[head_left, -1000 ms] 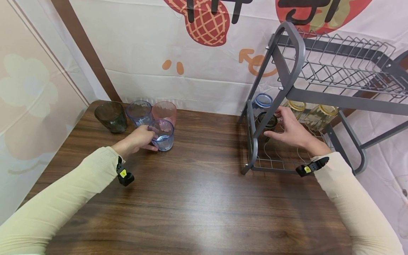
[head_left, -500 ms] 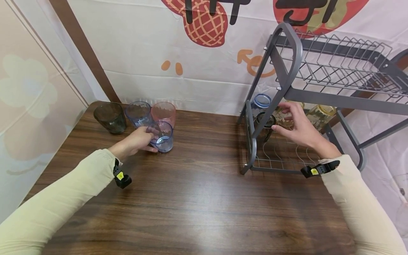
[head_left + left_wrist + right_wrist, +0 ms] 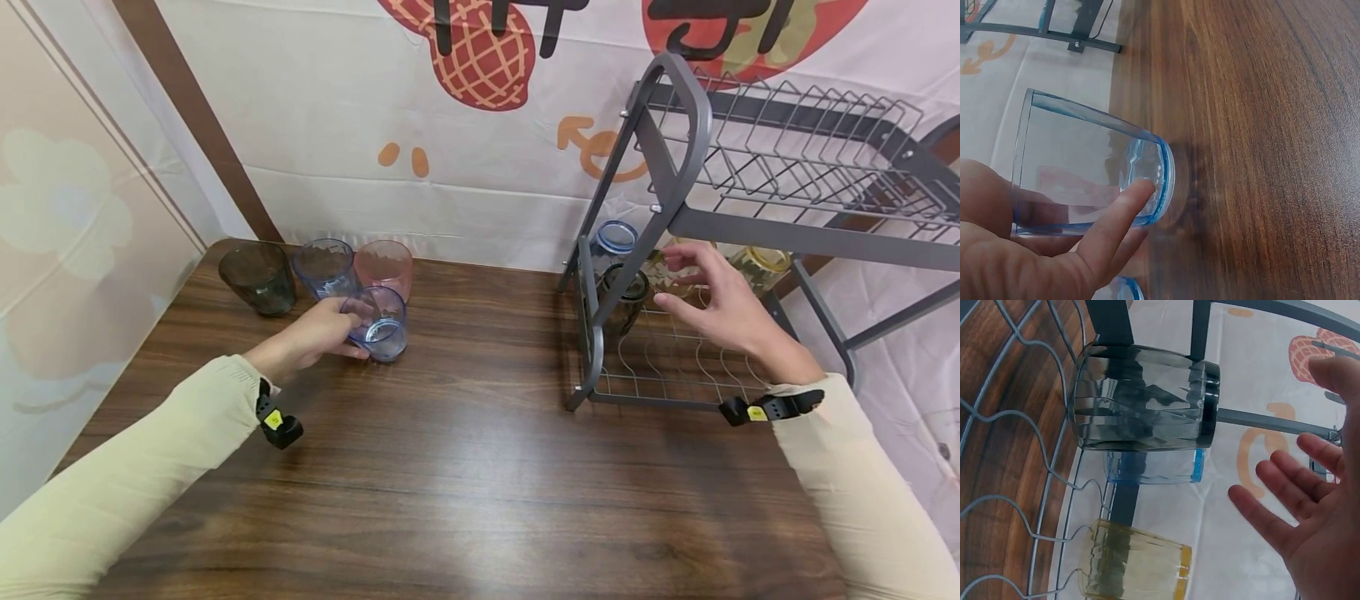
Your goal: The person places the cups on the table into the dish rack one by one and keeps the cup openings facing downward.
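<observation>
On the left, my left hand (image 3: 315, 332) grips a clear blue cup (image 3: 386, 337) by its side, the thumb inside the rim. In the left wrist view the fingers (image 3: 1116, 222) lie along the wall of the cup, whose base is close over the table. My right hand (image 3: 720, 304) holds nothing, its fingers spread in the lower level of the rack. Just left of it a dark grey glass (image 3: 1147, 400) stands on the wire shelf, its thick-banded end up. Behind that glass is a blue glass (image 3: 1154, 466); a yellow glass (image 3: 1138, 562) stands beside them.
A two-level grey metal rack (image 3: 690, 150) stands at the right, its post in front of the dark glass. Another yellow glass (image 3: 765, 268) is farther right on its lower shelf. At the back left are a dark cup (image 3: 262, 279), a blue cup (image 3: 324, 267) and a pink cup (image 3: 386, 262).
My right hand has drawn away from the dark glass, rightward and slightly toward me, its fingers spreading off it. The left hand keeps its grip on the blue cup, almost still.
</observation>
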The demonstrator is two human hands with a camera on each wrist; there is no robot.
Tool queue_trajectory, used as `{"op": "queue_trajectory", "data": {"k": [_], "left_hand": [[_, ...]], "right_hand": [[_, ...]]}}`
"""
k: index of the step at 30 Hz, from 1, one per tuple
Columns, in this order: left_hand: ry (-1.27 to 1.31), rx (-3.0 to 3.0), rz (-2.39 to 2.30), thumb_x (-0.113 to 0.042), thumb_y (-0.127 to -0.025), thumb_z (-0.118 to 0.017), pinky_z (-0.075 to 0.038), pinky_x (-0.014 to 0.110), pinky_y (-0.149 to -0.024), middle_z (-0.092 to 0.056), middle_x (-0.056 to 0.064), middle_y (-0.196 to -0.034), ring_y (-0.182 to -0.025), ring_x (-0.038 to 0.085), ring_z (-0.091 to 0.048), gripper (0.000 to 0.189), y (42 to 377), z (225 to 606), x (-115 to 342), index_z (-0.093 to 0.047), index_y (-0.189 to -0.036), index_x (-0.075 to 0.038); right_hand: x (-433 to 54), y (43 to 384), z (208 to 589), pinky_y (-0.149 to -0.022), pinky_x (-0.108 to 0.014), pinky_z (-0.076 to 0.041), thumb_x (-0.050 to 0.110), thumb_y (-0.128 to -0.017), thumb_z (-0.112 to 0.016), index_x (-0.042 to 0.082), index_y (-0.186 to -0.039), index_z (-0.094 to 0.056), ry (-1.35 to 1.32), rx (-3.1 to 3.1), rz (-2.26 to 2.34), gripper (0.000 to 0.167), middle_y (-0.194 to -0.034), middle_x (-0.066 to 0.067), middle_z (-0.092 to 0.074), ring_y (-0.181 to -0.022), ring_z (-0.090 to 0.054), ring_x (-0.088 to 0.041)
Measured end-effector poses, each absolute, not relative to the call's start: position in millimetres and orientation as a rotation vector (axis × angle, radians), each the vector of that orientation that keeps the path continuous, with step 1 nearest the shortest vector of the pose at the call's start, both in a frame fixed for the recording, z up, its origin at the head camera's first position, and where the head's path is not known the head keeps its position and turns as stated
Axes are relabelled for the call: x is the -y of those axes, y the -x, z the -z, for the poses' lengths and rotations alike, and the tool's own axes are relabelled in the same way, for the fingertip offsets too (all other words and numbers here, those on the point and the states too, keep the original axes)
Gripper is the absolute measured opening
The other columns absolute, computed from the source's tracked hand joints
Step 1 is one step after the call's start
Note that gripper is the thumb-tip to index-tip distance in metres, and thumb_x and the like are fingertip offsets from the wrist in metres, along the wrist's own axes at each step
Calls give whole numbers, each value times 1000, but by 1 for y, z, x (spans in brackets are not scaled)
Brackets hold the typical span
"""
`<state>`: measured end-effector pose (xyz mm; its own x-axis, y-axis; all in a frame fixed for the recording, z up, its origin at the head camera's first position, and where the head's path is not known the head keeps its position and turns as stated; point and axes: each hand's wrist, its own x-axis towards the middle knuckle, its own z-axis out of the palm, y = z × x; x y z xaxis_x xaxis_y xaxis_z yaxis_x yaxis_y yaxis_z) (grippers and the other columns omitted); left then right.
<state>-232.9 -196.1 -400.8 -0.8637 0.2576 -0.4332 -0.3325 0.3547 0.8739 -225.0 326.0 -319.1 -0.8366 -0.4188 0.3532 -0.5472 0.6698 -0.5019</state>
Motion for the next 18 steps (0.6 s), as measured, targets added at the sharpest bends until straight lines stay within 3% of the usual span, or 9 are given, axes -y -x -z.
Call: {"op": "queue_trajectory", "data": {"k": [6,9,13,18], "left_hand": [[45,-2117,-1562,2,-102,-26,-63,34,-82,-29,37,-151,-135,44,-37,49,230,398,197,-29,-149,17],[34,-2133,-1567,3,-102,-26,-64,35,-82,-30,38,-150,-134,44,-38,49,228,396,197,-29,-149,18],[6,-2162,-1552,4,-102,-27,-63,36,-83,-32,38,-150,-128,43,-43,49,226,392,196,-30,-148,18],[-18,-2197,-1545,5,-101,-27,-63,42,-86,-36,38,-146,-121,43,-49,47,223,387,194,-33,-146,19]], "right_hand": [[-325,215,308,-77,-10,-48,7,-93,-72,5,-133,-59,-733,2689,-881,43,-123,-11,-63,-100,-61,-3],[-325,210,306,-75,-10,-47,6,-92,-72,6,-123,-65,-751,2678,-874,32,-115,-6,-67,-94,-60,5],[-324,206,305,-79,-9,-46,2,-90,-73,6,-115,-71,-787,2666,-887,25,-106,-4,-71,-89,-61,3],[-321,202,302,-76,-10,-48,1,-90,-72,7,-110,-73,-830,2662,-867,21,-98,-3,-72,-85,-62,1]]}}
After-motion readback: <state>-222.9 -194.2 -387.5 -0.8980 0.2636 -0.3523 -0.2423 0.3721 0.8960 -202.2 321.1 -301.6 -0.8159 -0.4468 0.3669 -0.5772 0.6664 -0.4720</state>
